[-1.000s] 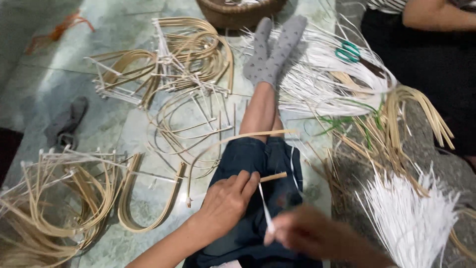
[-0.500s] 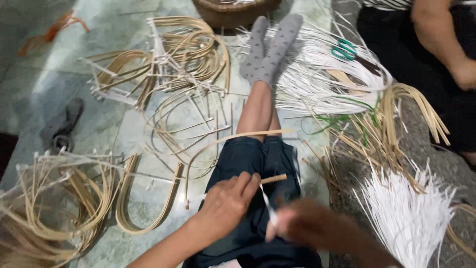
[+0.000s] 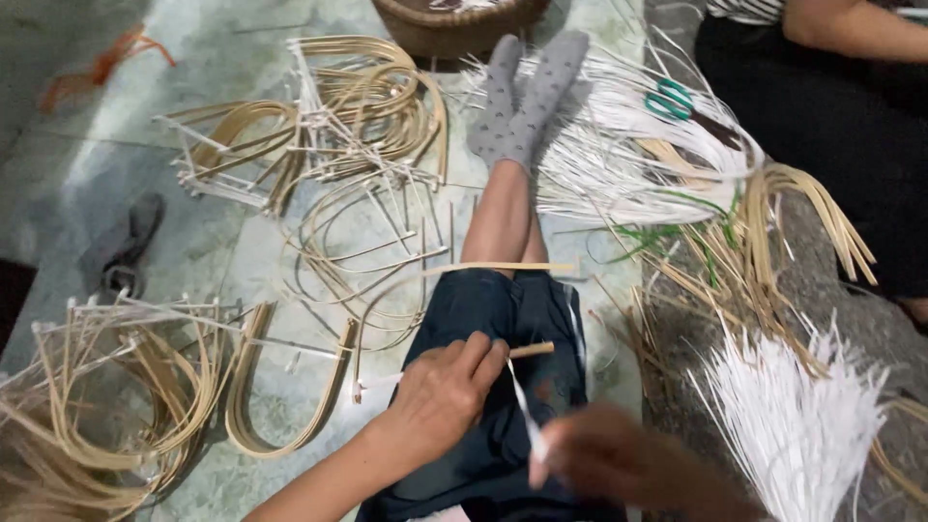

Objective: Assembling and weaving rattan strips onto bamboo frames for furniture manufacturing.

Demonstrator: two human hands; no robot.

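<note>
Seated on the floor (image 3: pixel 319 232), the left hand (image 3: pixel 440 391) pinches a bamboo stick (image 3: pixel 530 350) over the lap while the blurred right hand (image 3: pixel 604 462) grasps a white strip (image 3: pixel 522 411) that could snap or slip under hard pulling.

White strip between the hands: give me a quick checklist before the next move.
1. Left hand grips the bamboo stick: ok.
2. Right hand pinches the white strip: appears ok, hand blurred.
3. Strip meets the stick at the left hand: cannot tell, the fingers hide the join.
4. Spare white strips lie near the right hand: ok.
5. Scissors lie on the far pile by the feet, out of easy reach: not ok.
6. Another person sits apart from the hands: ok.
</note>
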